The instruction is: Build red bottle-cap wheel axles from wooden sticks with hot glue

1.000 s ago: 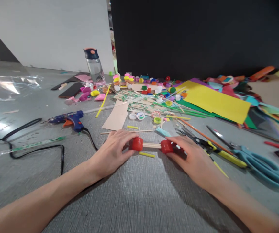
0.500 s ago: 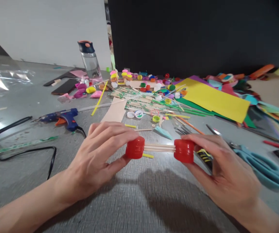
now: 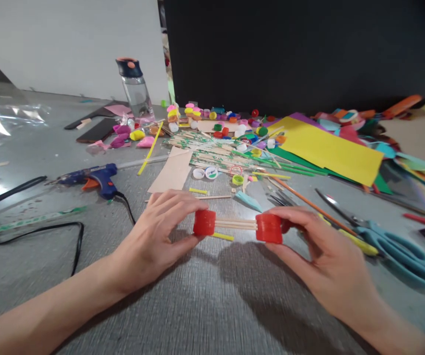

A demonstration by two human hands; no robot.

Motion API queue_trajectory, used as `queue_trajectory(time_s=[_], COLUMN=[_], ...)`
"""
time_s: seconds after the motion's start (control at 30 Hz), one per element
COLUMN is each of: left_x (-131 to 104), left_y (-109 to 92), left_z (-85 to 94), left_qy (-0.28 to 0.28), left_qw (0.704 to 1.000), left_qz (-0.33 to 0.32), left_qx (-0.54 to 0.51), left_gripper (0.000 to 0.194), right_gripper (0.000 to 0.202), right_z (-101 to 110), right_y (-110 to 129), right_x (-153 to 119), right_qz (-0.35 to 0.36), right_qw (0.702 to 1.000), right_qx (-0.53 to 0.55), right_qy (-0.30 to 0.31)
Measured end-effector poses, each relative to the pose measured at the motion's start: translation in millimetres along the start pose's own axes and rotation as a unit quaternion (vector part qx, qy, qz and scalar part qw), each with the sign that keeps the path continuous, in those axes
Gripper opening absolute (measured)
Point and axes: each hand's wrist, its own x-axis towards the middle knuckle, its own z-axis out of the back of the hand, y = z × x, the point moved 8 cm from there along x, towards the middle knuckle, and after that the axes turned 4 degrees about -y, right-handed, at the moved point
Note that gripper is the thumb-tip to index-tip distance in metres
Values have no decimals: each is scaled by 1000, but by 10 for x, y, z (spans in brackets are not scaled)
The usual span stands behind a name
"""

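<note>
Between my hands is a small dumbbell shape: red bottle caps at each end, joined by several thin wooden sticks [image 3: 235, 224]. My left hand [image 3: 160, 234] pinches the left red caps [image 3: 204, 223] between thumb and fingers. My right hand [image 3: 327, 261] grips the right red caps [image 3: 268, 228] the same way. The piece is held level above the grey table, with a shadow below it. A short yellow straw piece [image 3: 223, 237] lies on the table just behind the sticks.
A blue glue gun [image 3: 103, 178] with a black cord lies at left. Teal-handled scissors [image 3: 401, 251] and a yellow cutter [image 3: 360, 243] lie by my right hand. Behind are wooden sticks [image 3: 212, 158], coloured caps, yellow sheet [image 3: 331, 153] and a water bottle [image 3: 134, 91].
Both hands still hold the red caps. My right hand and its end of the piece have shifted left and slightly away, uncovering more of the yellow cutter.
</note>
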Motion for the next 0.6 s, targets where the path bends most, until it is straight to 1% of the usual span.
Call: queue_trajectory(time_s=[0.07,0.13,0.23,0.3,0.4,0.6], left_x=[-7,-11,-4,5,21,23], left_y=[52,79,91,97,113,159], left_z=[-56,-87,-79,-64,-47,-95], left_qy=[16,27,28,27,26,44], left_qw=[1000,999,999,999,998,998], left_qz=[21,32,35,38,45,37], left_qx=[-11,-19,-21,-21,-20,-1], left_gripper=[35,34,31,29,28,27], right_gripper=[29,28,30,30,29,34], right_z=[-51,-96,-125,-107,-42,57], right_y=[-95,-156,-201,-215,-188,-36], right_x=[-14,-24,-22,-18,-15,-6], right_qz=[-55,-89,-112,-125,-122,-63], right_qw=[997,993,988,985,979,969], right_qx=[44,76,103,122,159,229], right_qy=[5,4,-5,-19,-45,-68])
